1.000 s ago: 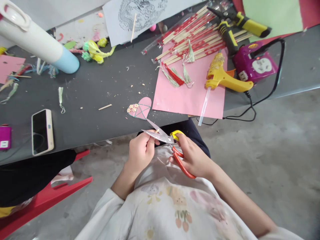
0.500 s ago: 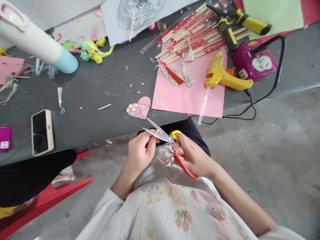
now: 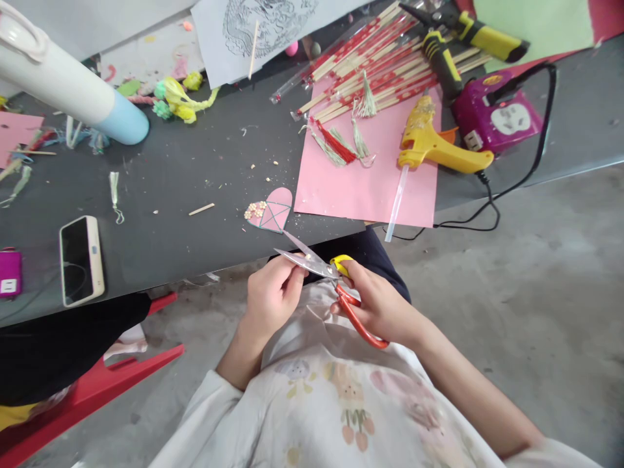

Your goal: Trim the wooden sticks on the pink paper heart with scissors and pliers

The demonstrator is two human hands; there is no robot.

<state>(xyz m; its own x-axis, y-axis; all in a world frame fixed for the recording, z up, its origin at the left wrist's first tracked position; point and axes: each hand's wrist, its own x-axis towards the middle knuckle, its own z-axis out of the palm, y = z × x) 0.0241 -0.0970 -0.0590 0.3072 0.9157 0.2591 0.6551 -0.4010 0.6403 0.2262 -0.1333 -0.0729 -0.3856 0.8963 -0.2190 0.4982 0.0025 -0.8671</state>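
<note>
My right hand point(image 3: 377, 302) grips a pair of scissors point(image 3: 319, 265) with red and yellow handles, fingers in the loops. The blades are spread and point up and left, over the table's front edge. My left hand point(image 3: 273, 289) is pinched closed just under the lower blade. It holds a thin wooden stick point(image 3: 308, 257), of which only a pale end shows between the blades; the rest is hidden by fingers. Just beyond the blade tips lies a pink paper heart point(image 3: 277, 209) with green lines, its left lobe partly covered with small pale wooden bits point(image 3: 255, 210).
Pink paper point(image 3: 361, 188) on the dark table point(image 3: 185, 169) bears tassels point(image 3: 341, 149), packaged wooden sticks point(image 3: 361, 65) and a yellow glue gun point(image 3: 424, 143). Pliers point(image 3: 448, 58) and a purple power socket point(image 3: 497, 120) lie right. A phone point(image 3: 80, 260) and bottle point(image 3: 97, 84) are left.
The view has shifted very slightly. A small pale bit now shows on the blade near the scissors' pivot. Both hands keep nearly the same pose, with the blades still apart.
</note>
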